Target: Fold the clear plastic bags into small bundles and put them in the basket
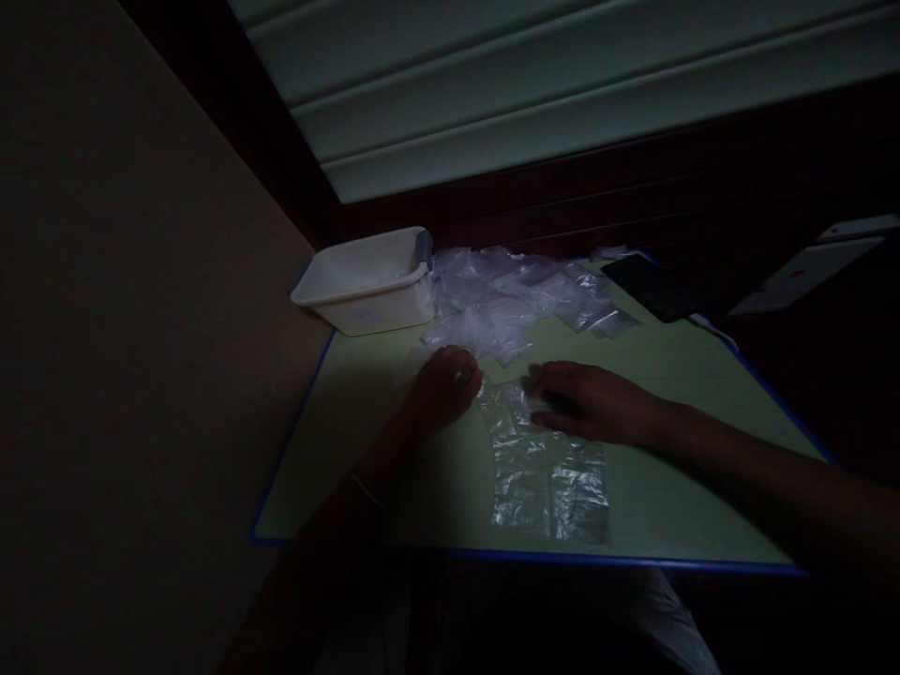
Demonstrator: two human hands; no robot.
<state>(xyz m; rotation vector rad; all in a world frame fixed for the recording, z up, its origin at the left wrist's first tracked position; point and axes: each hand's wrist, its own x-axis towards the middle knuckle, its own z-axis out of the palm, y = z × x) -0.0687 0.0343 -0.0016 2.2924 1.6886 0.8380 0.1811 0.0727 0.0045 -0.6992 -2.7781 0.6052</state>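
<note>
Tabletop (675, 394) — plastic bag (548, 473), top end between fingers of left hand (442, 389), right hand (597, 403).

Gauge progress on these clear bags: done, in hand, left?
Done: front bag looks spread nearly flat on the table.
In hand: left hand and right hand are at its far end.
Left: probably the loose heap behind. No finished stack visible; white tub contents unclear.

Clear plastic bag (549, 478), thin & crinkled, lying flat on table (394, 450) near front edge, top end up by my L hand (448, 384) & R hand (562, 401).
</note>
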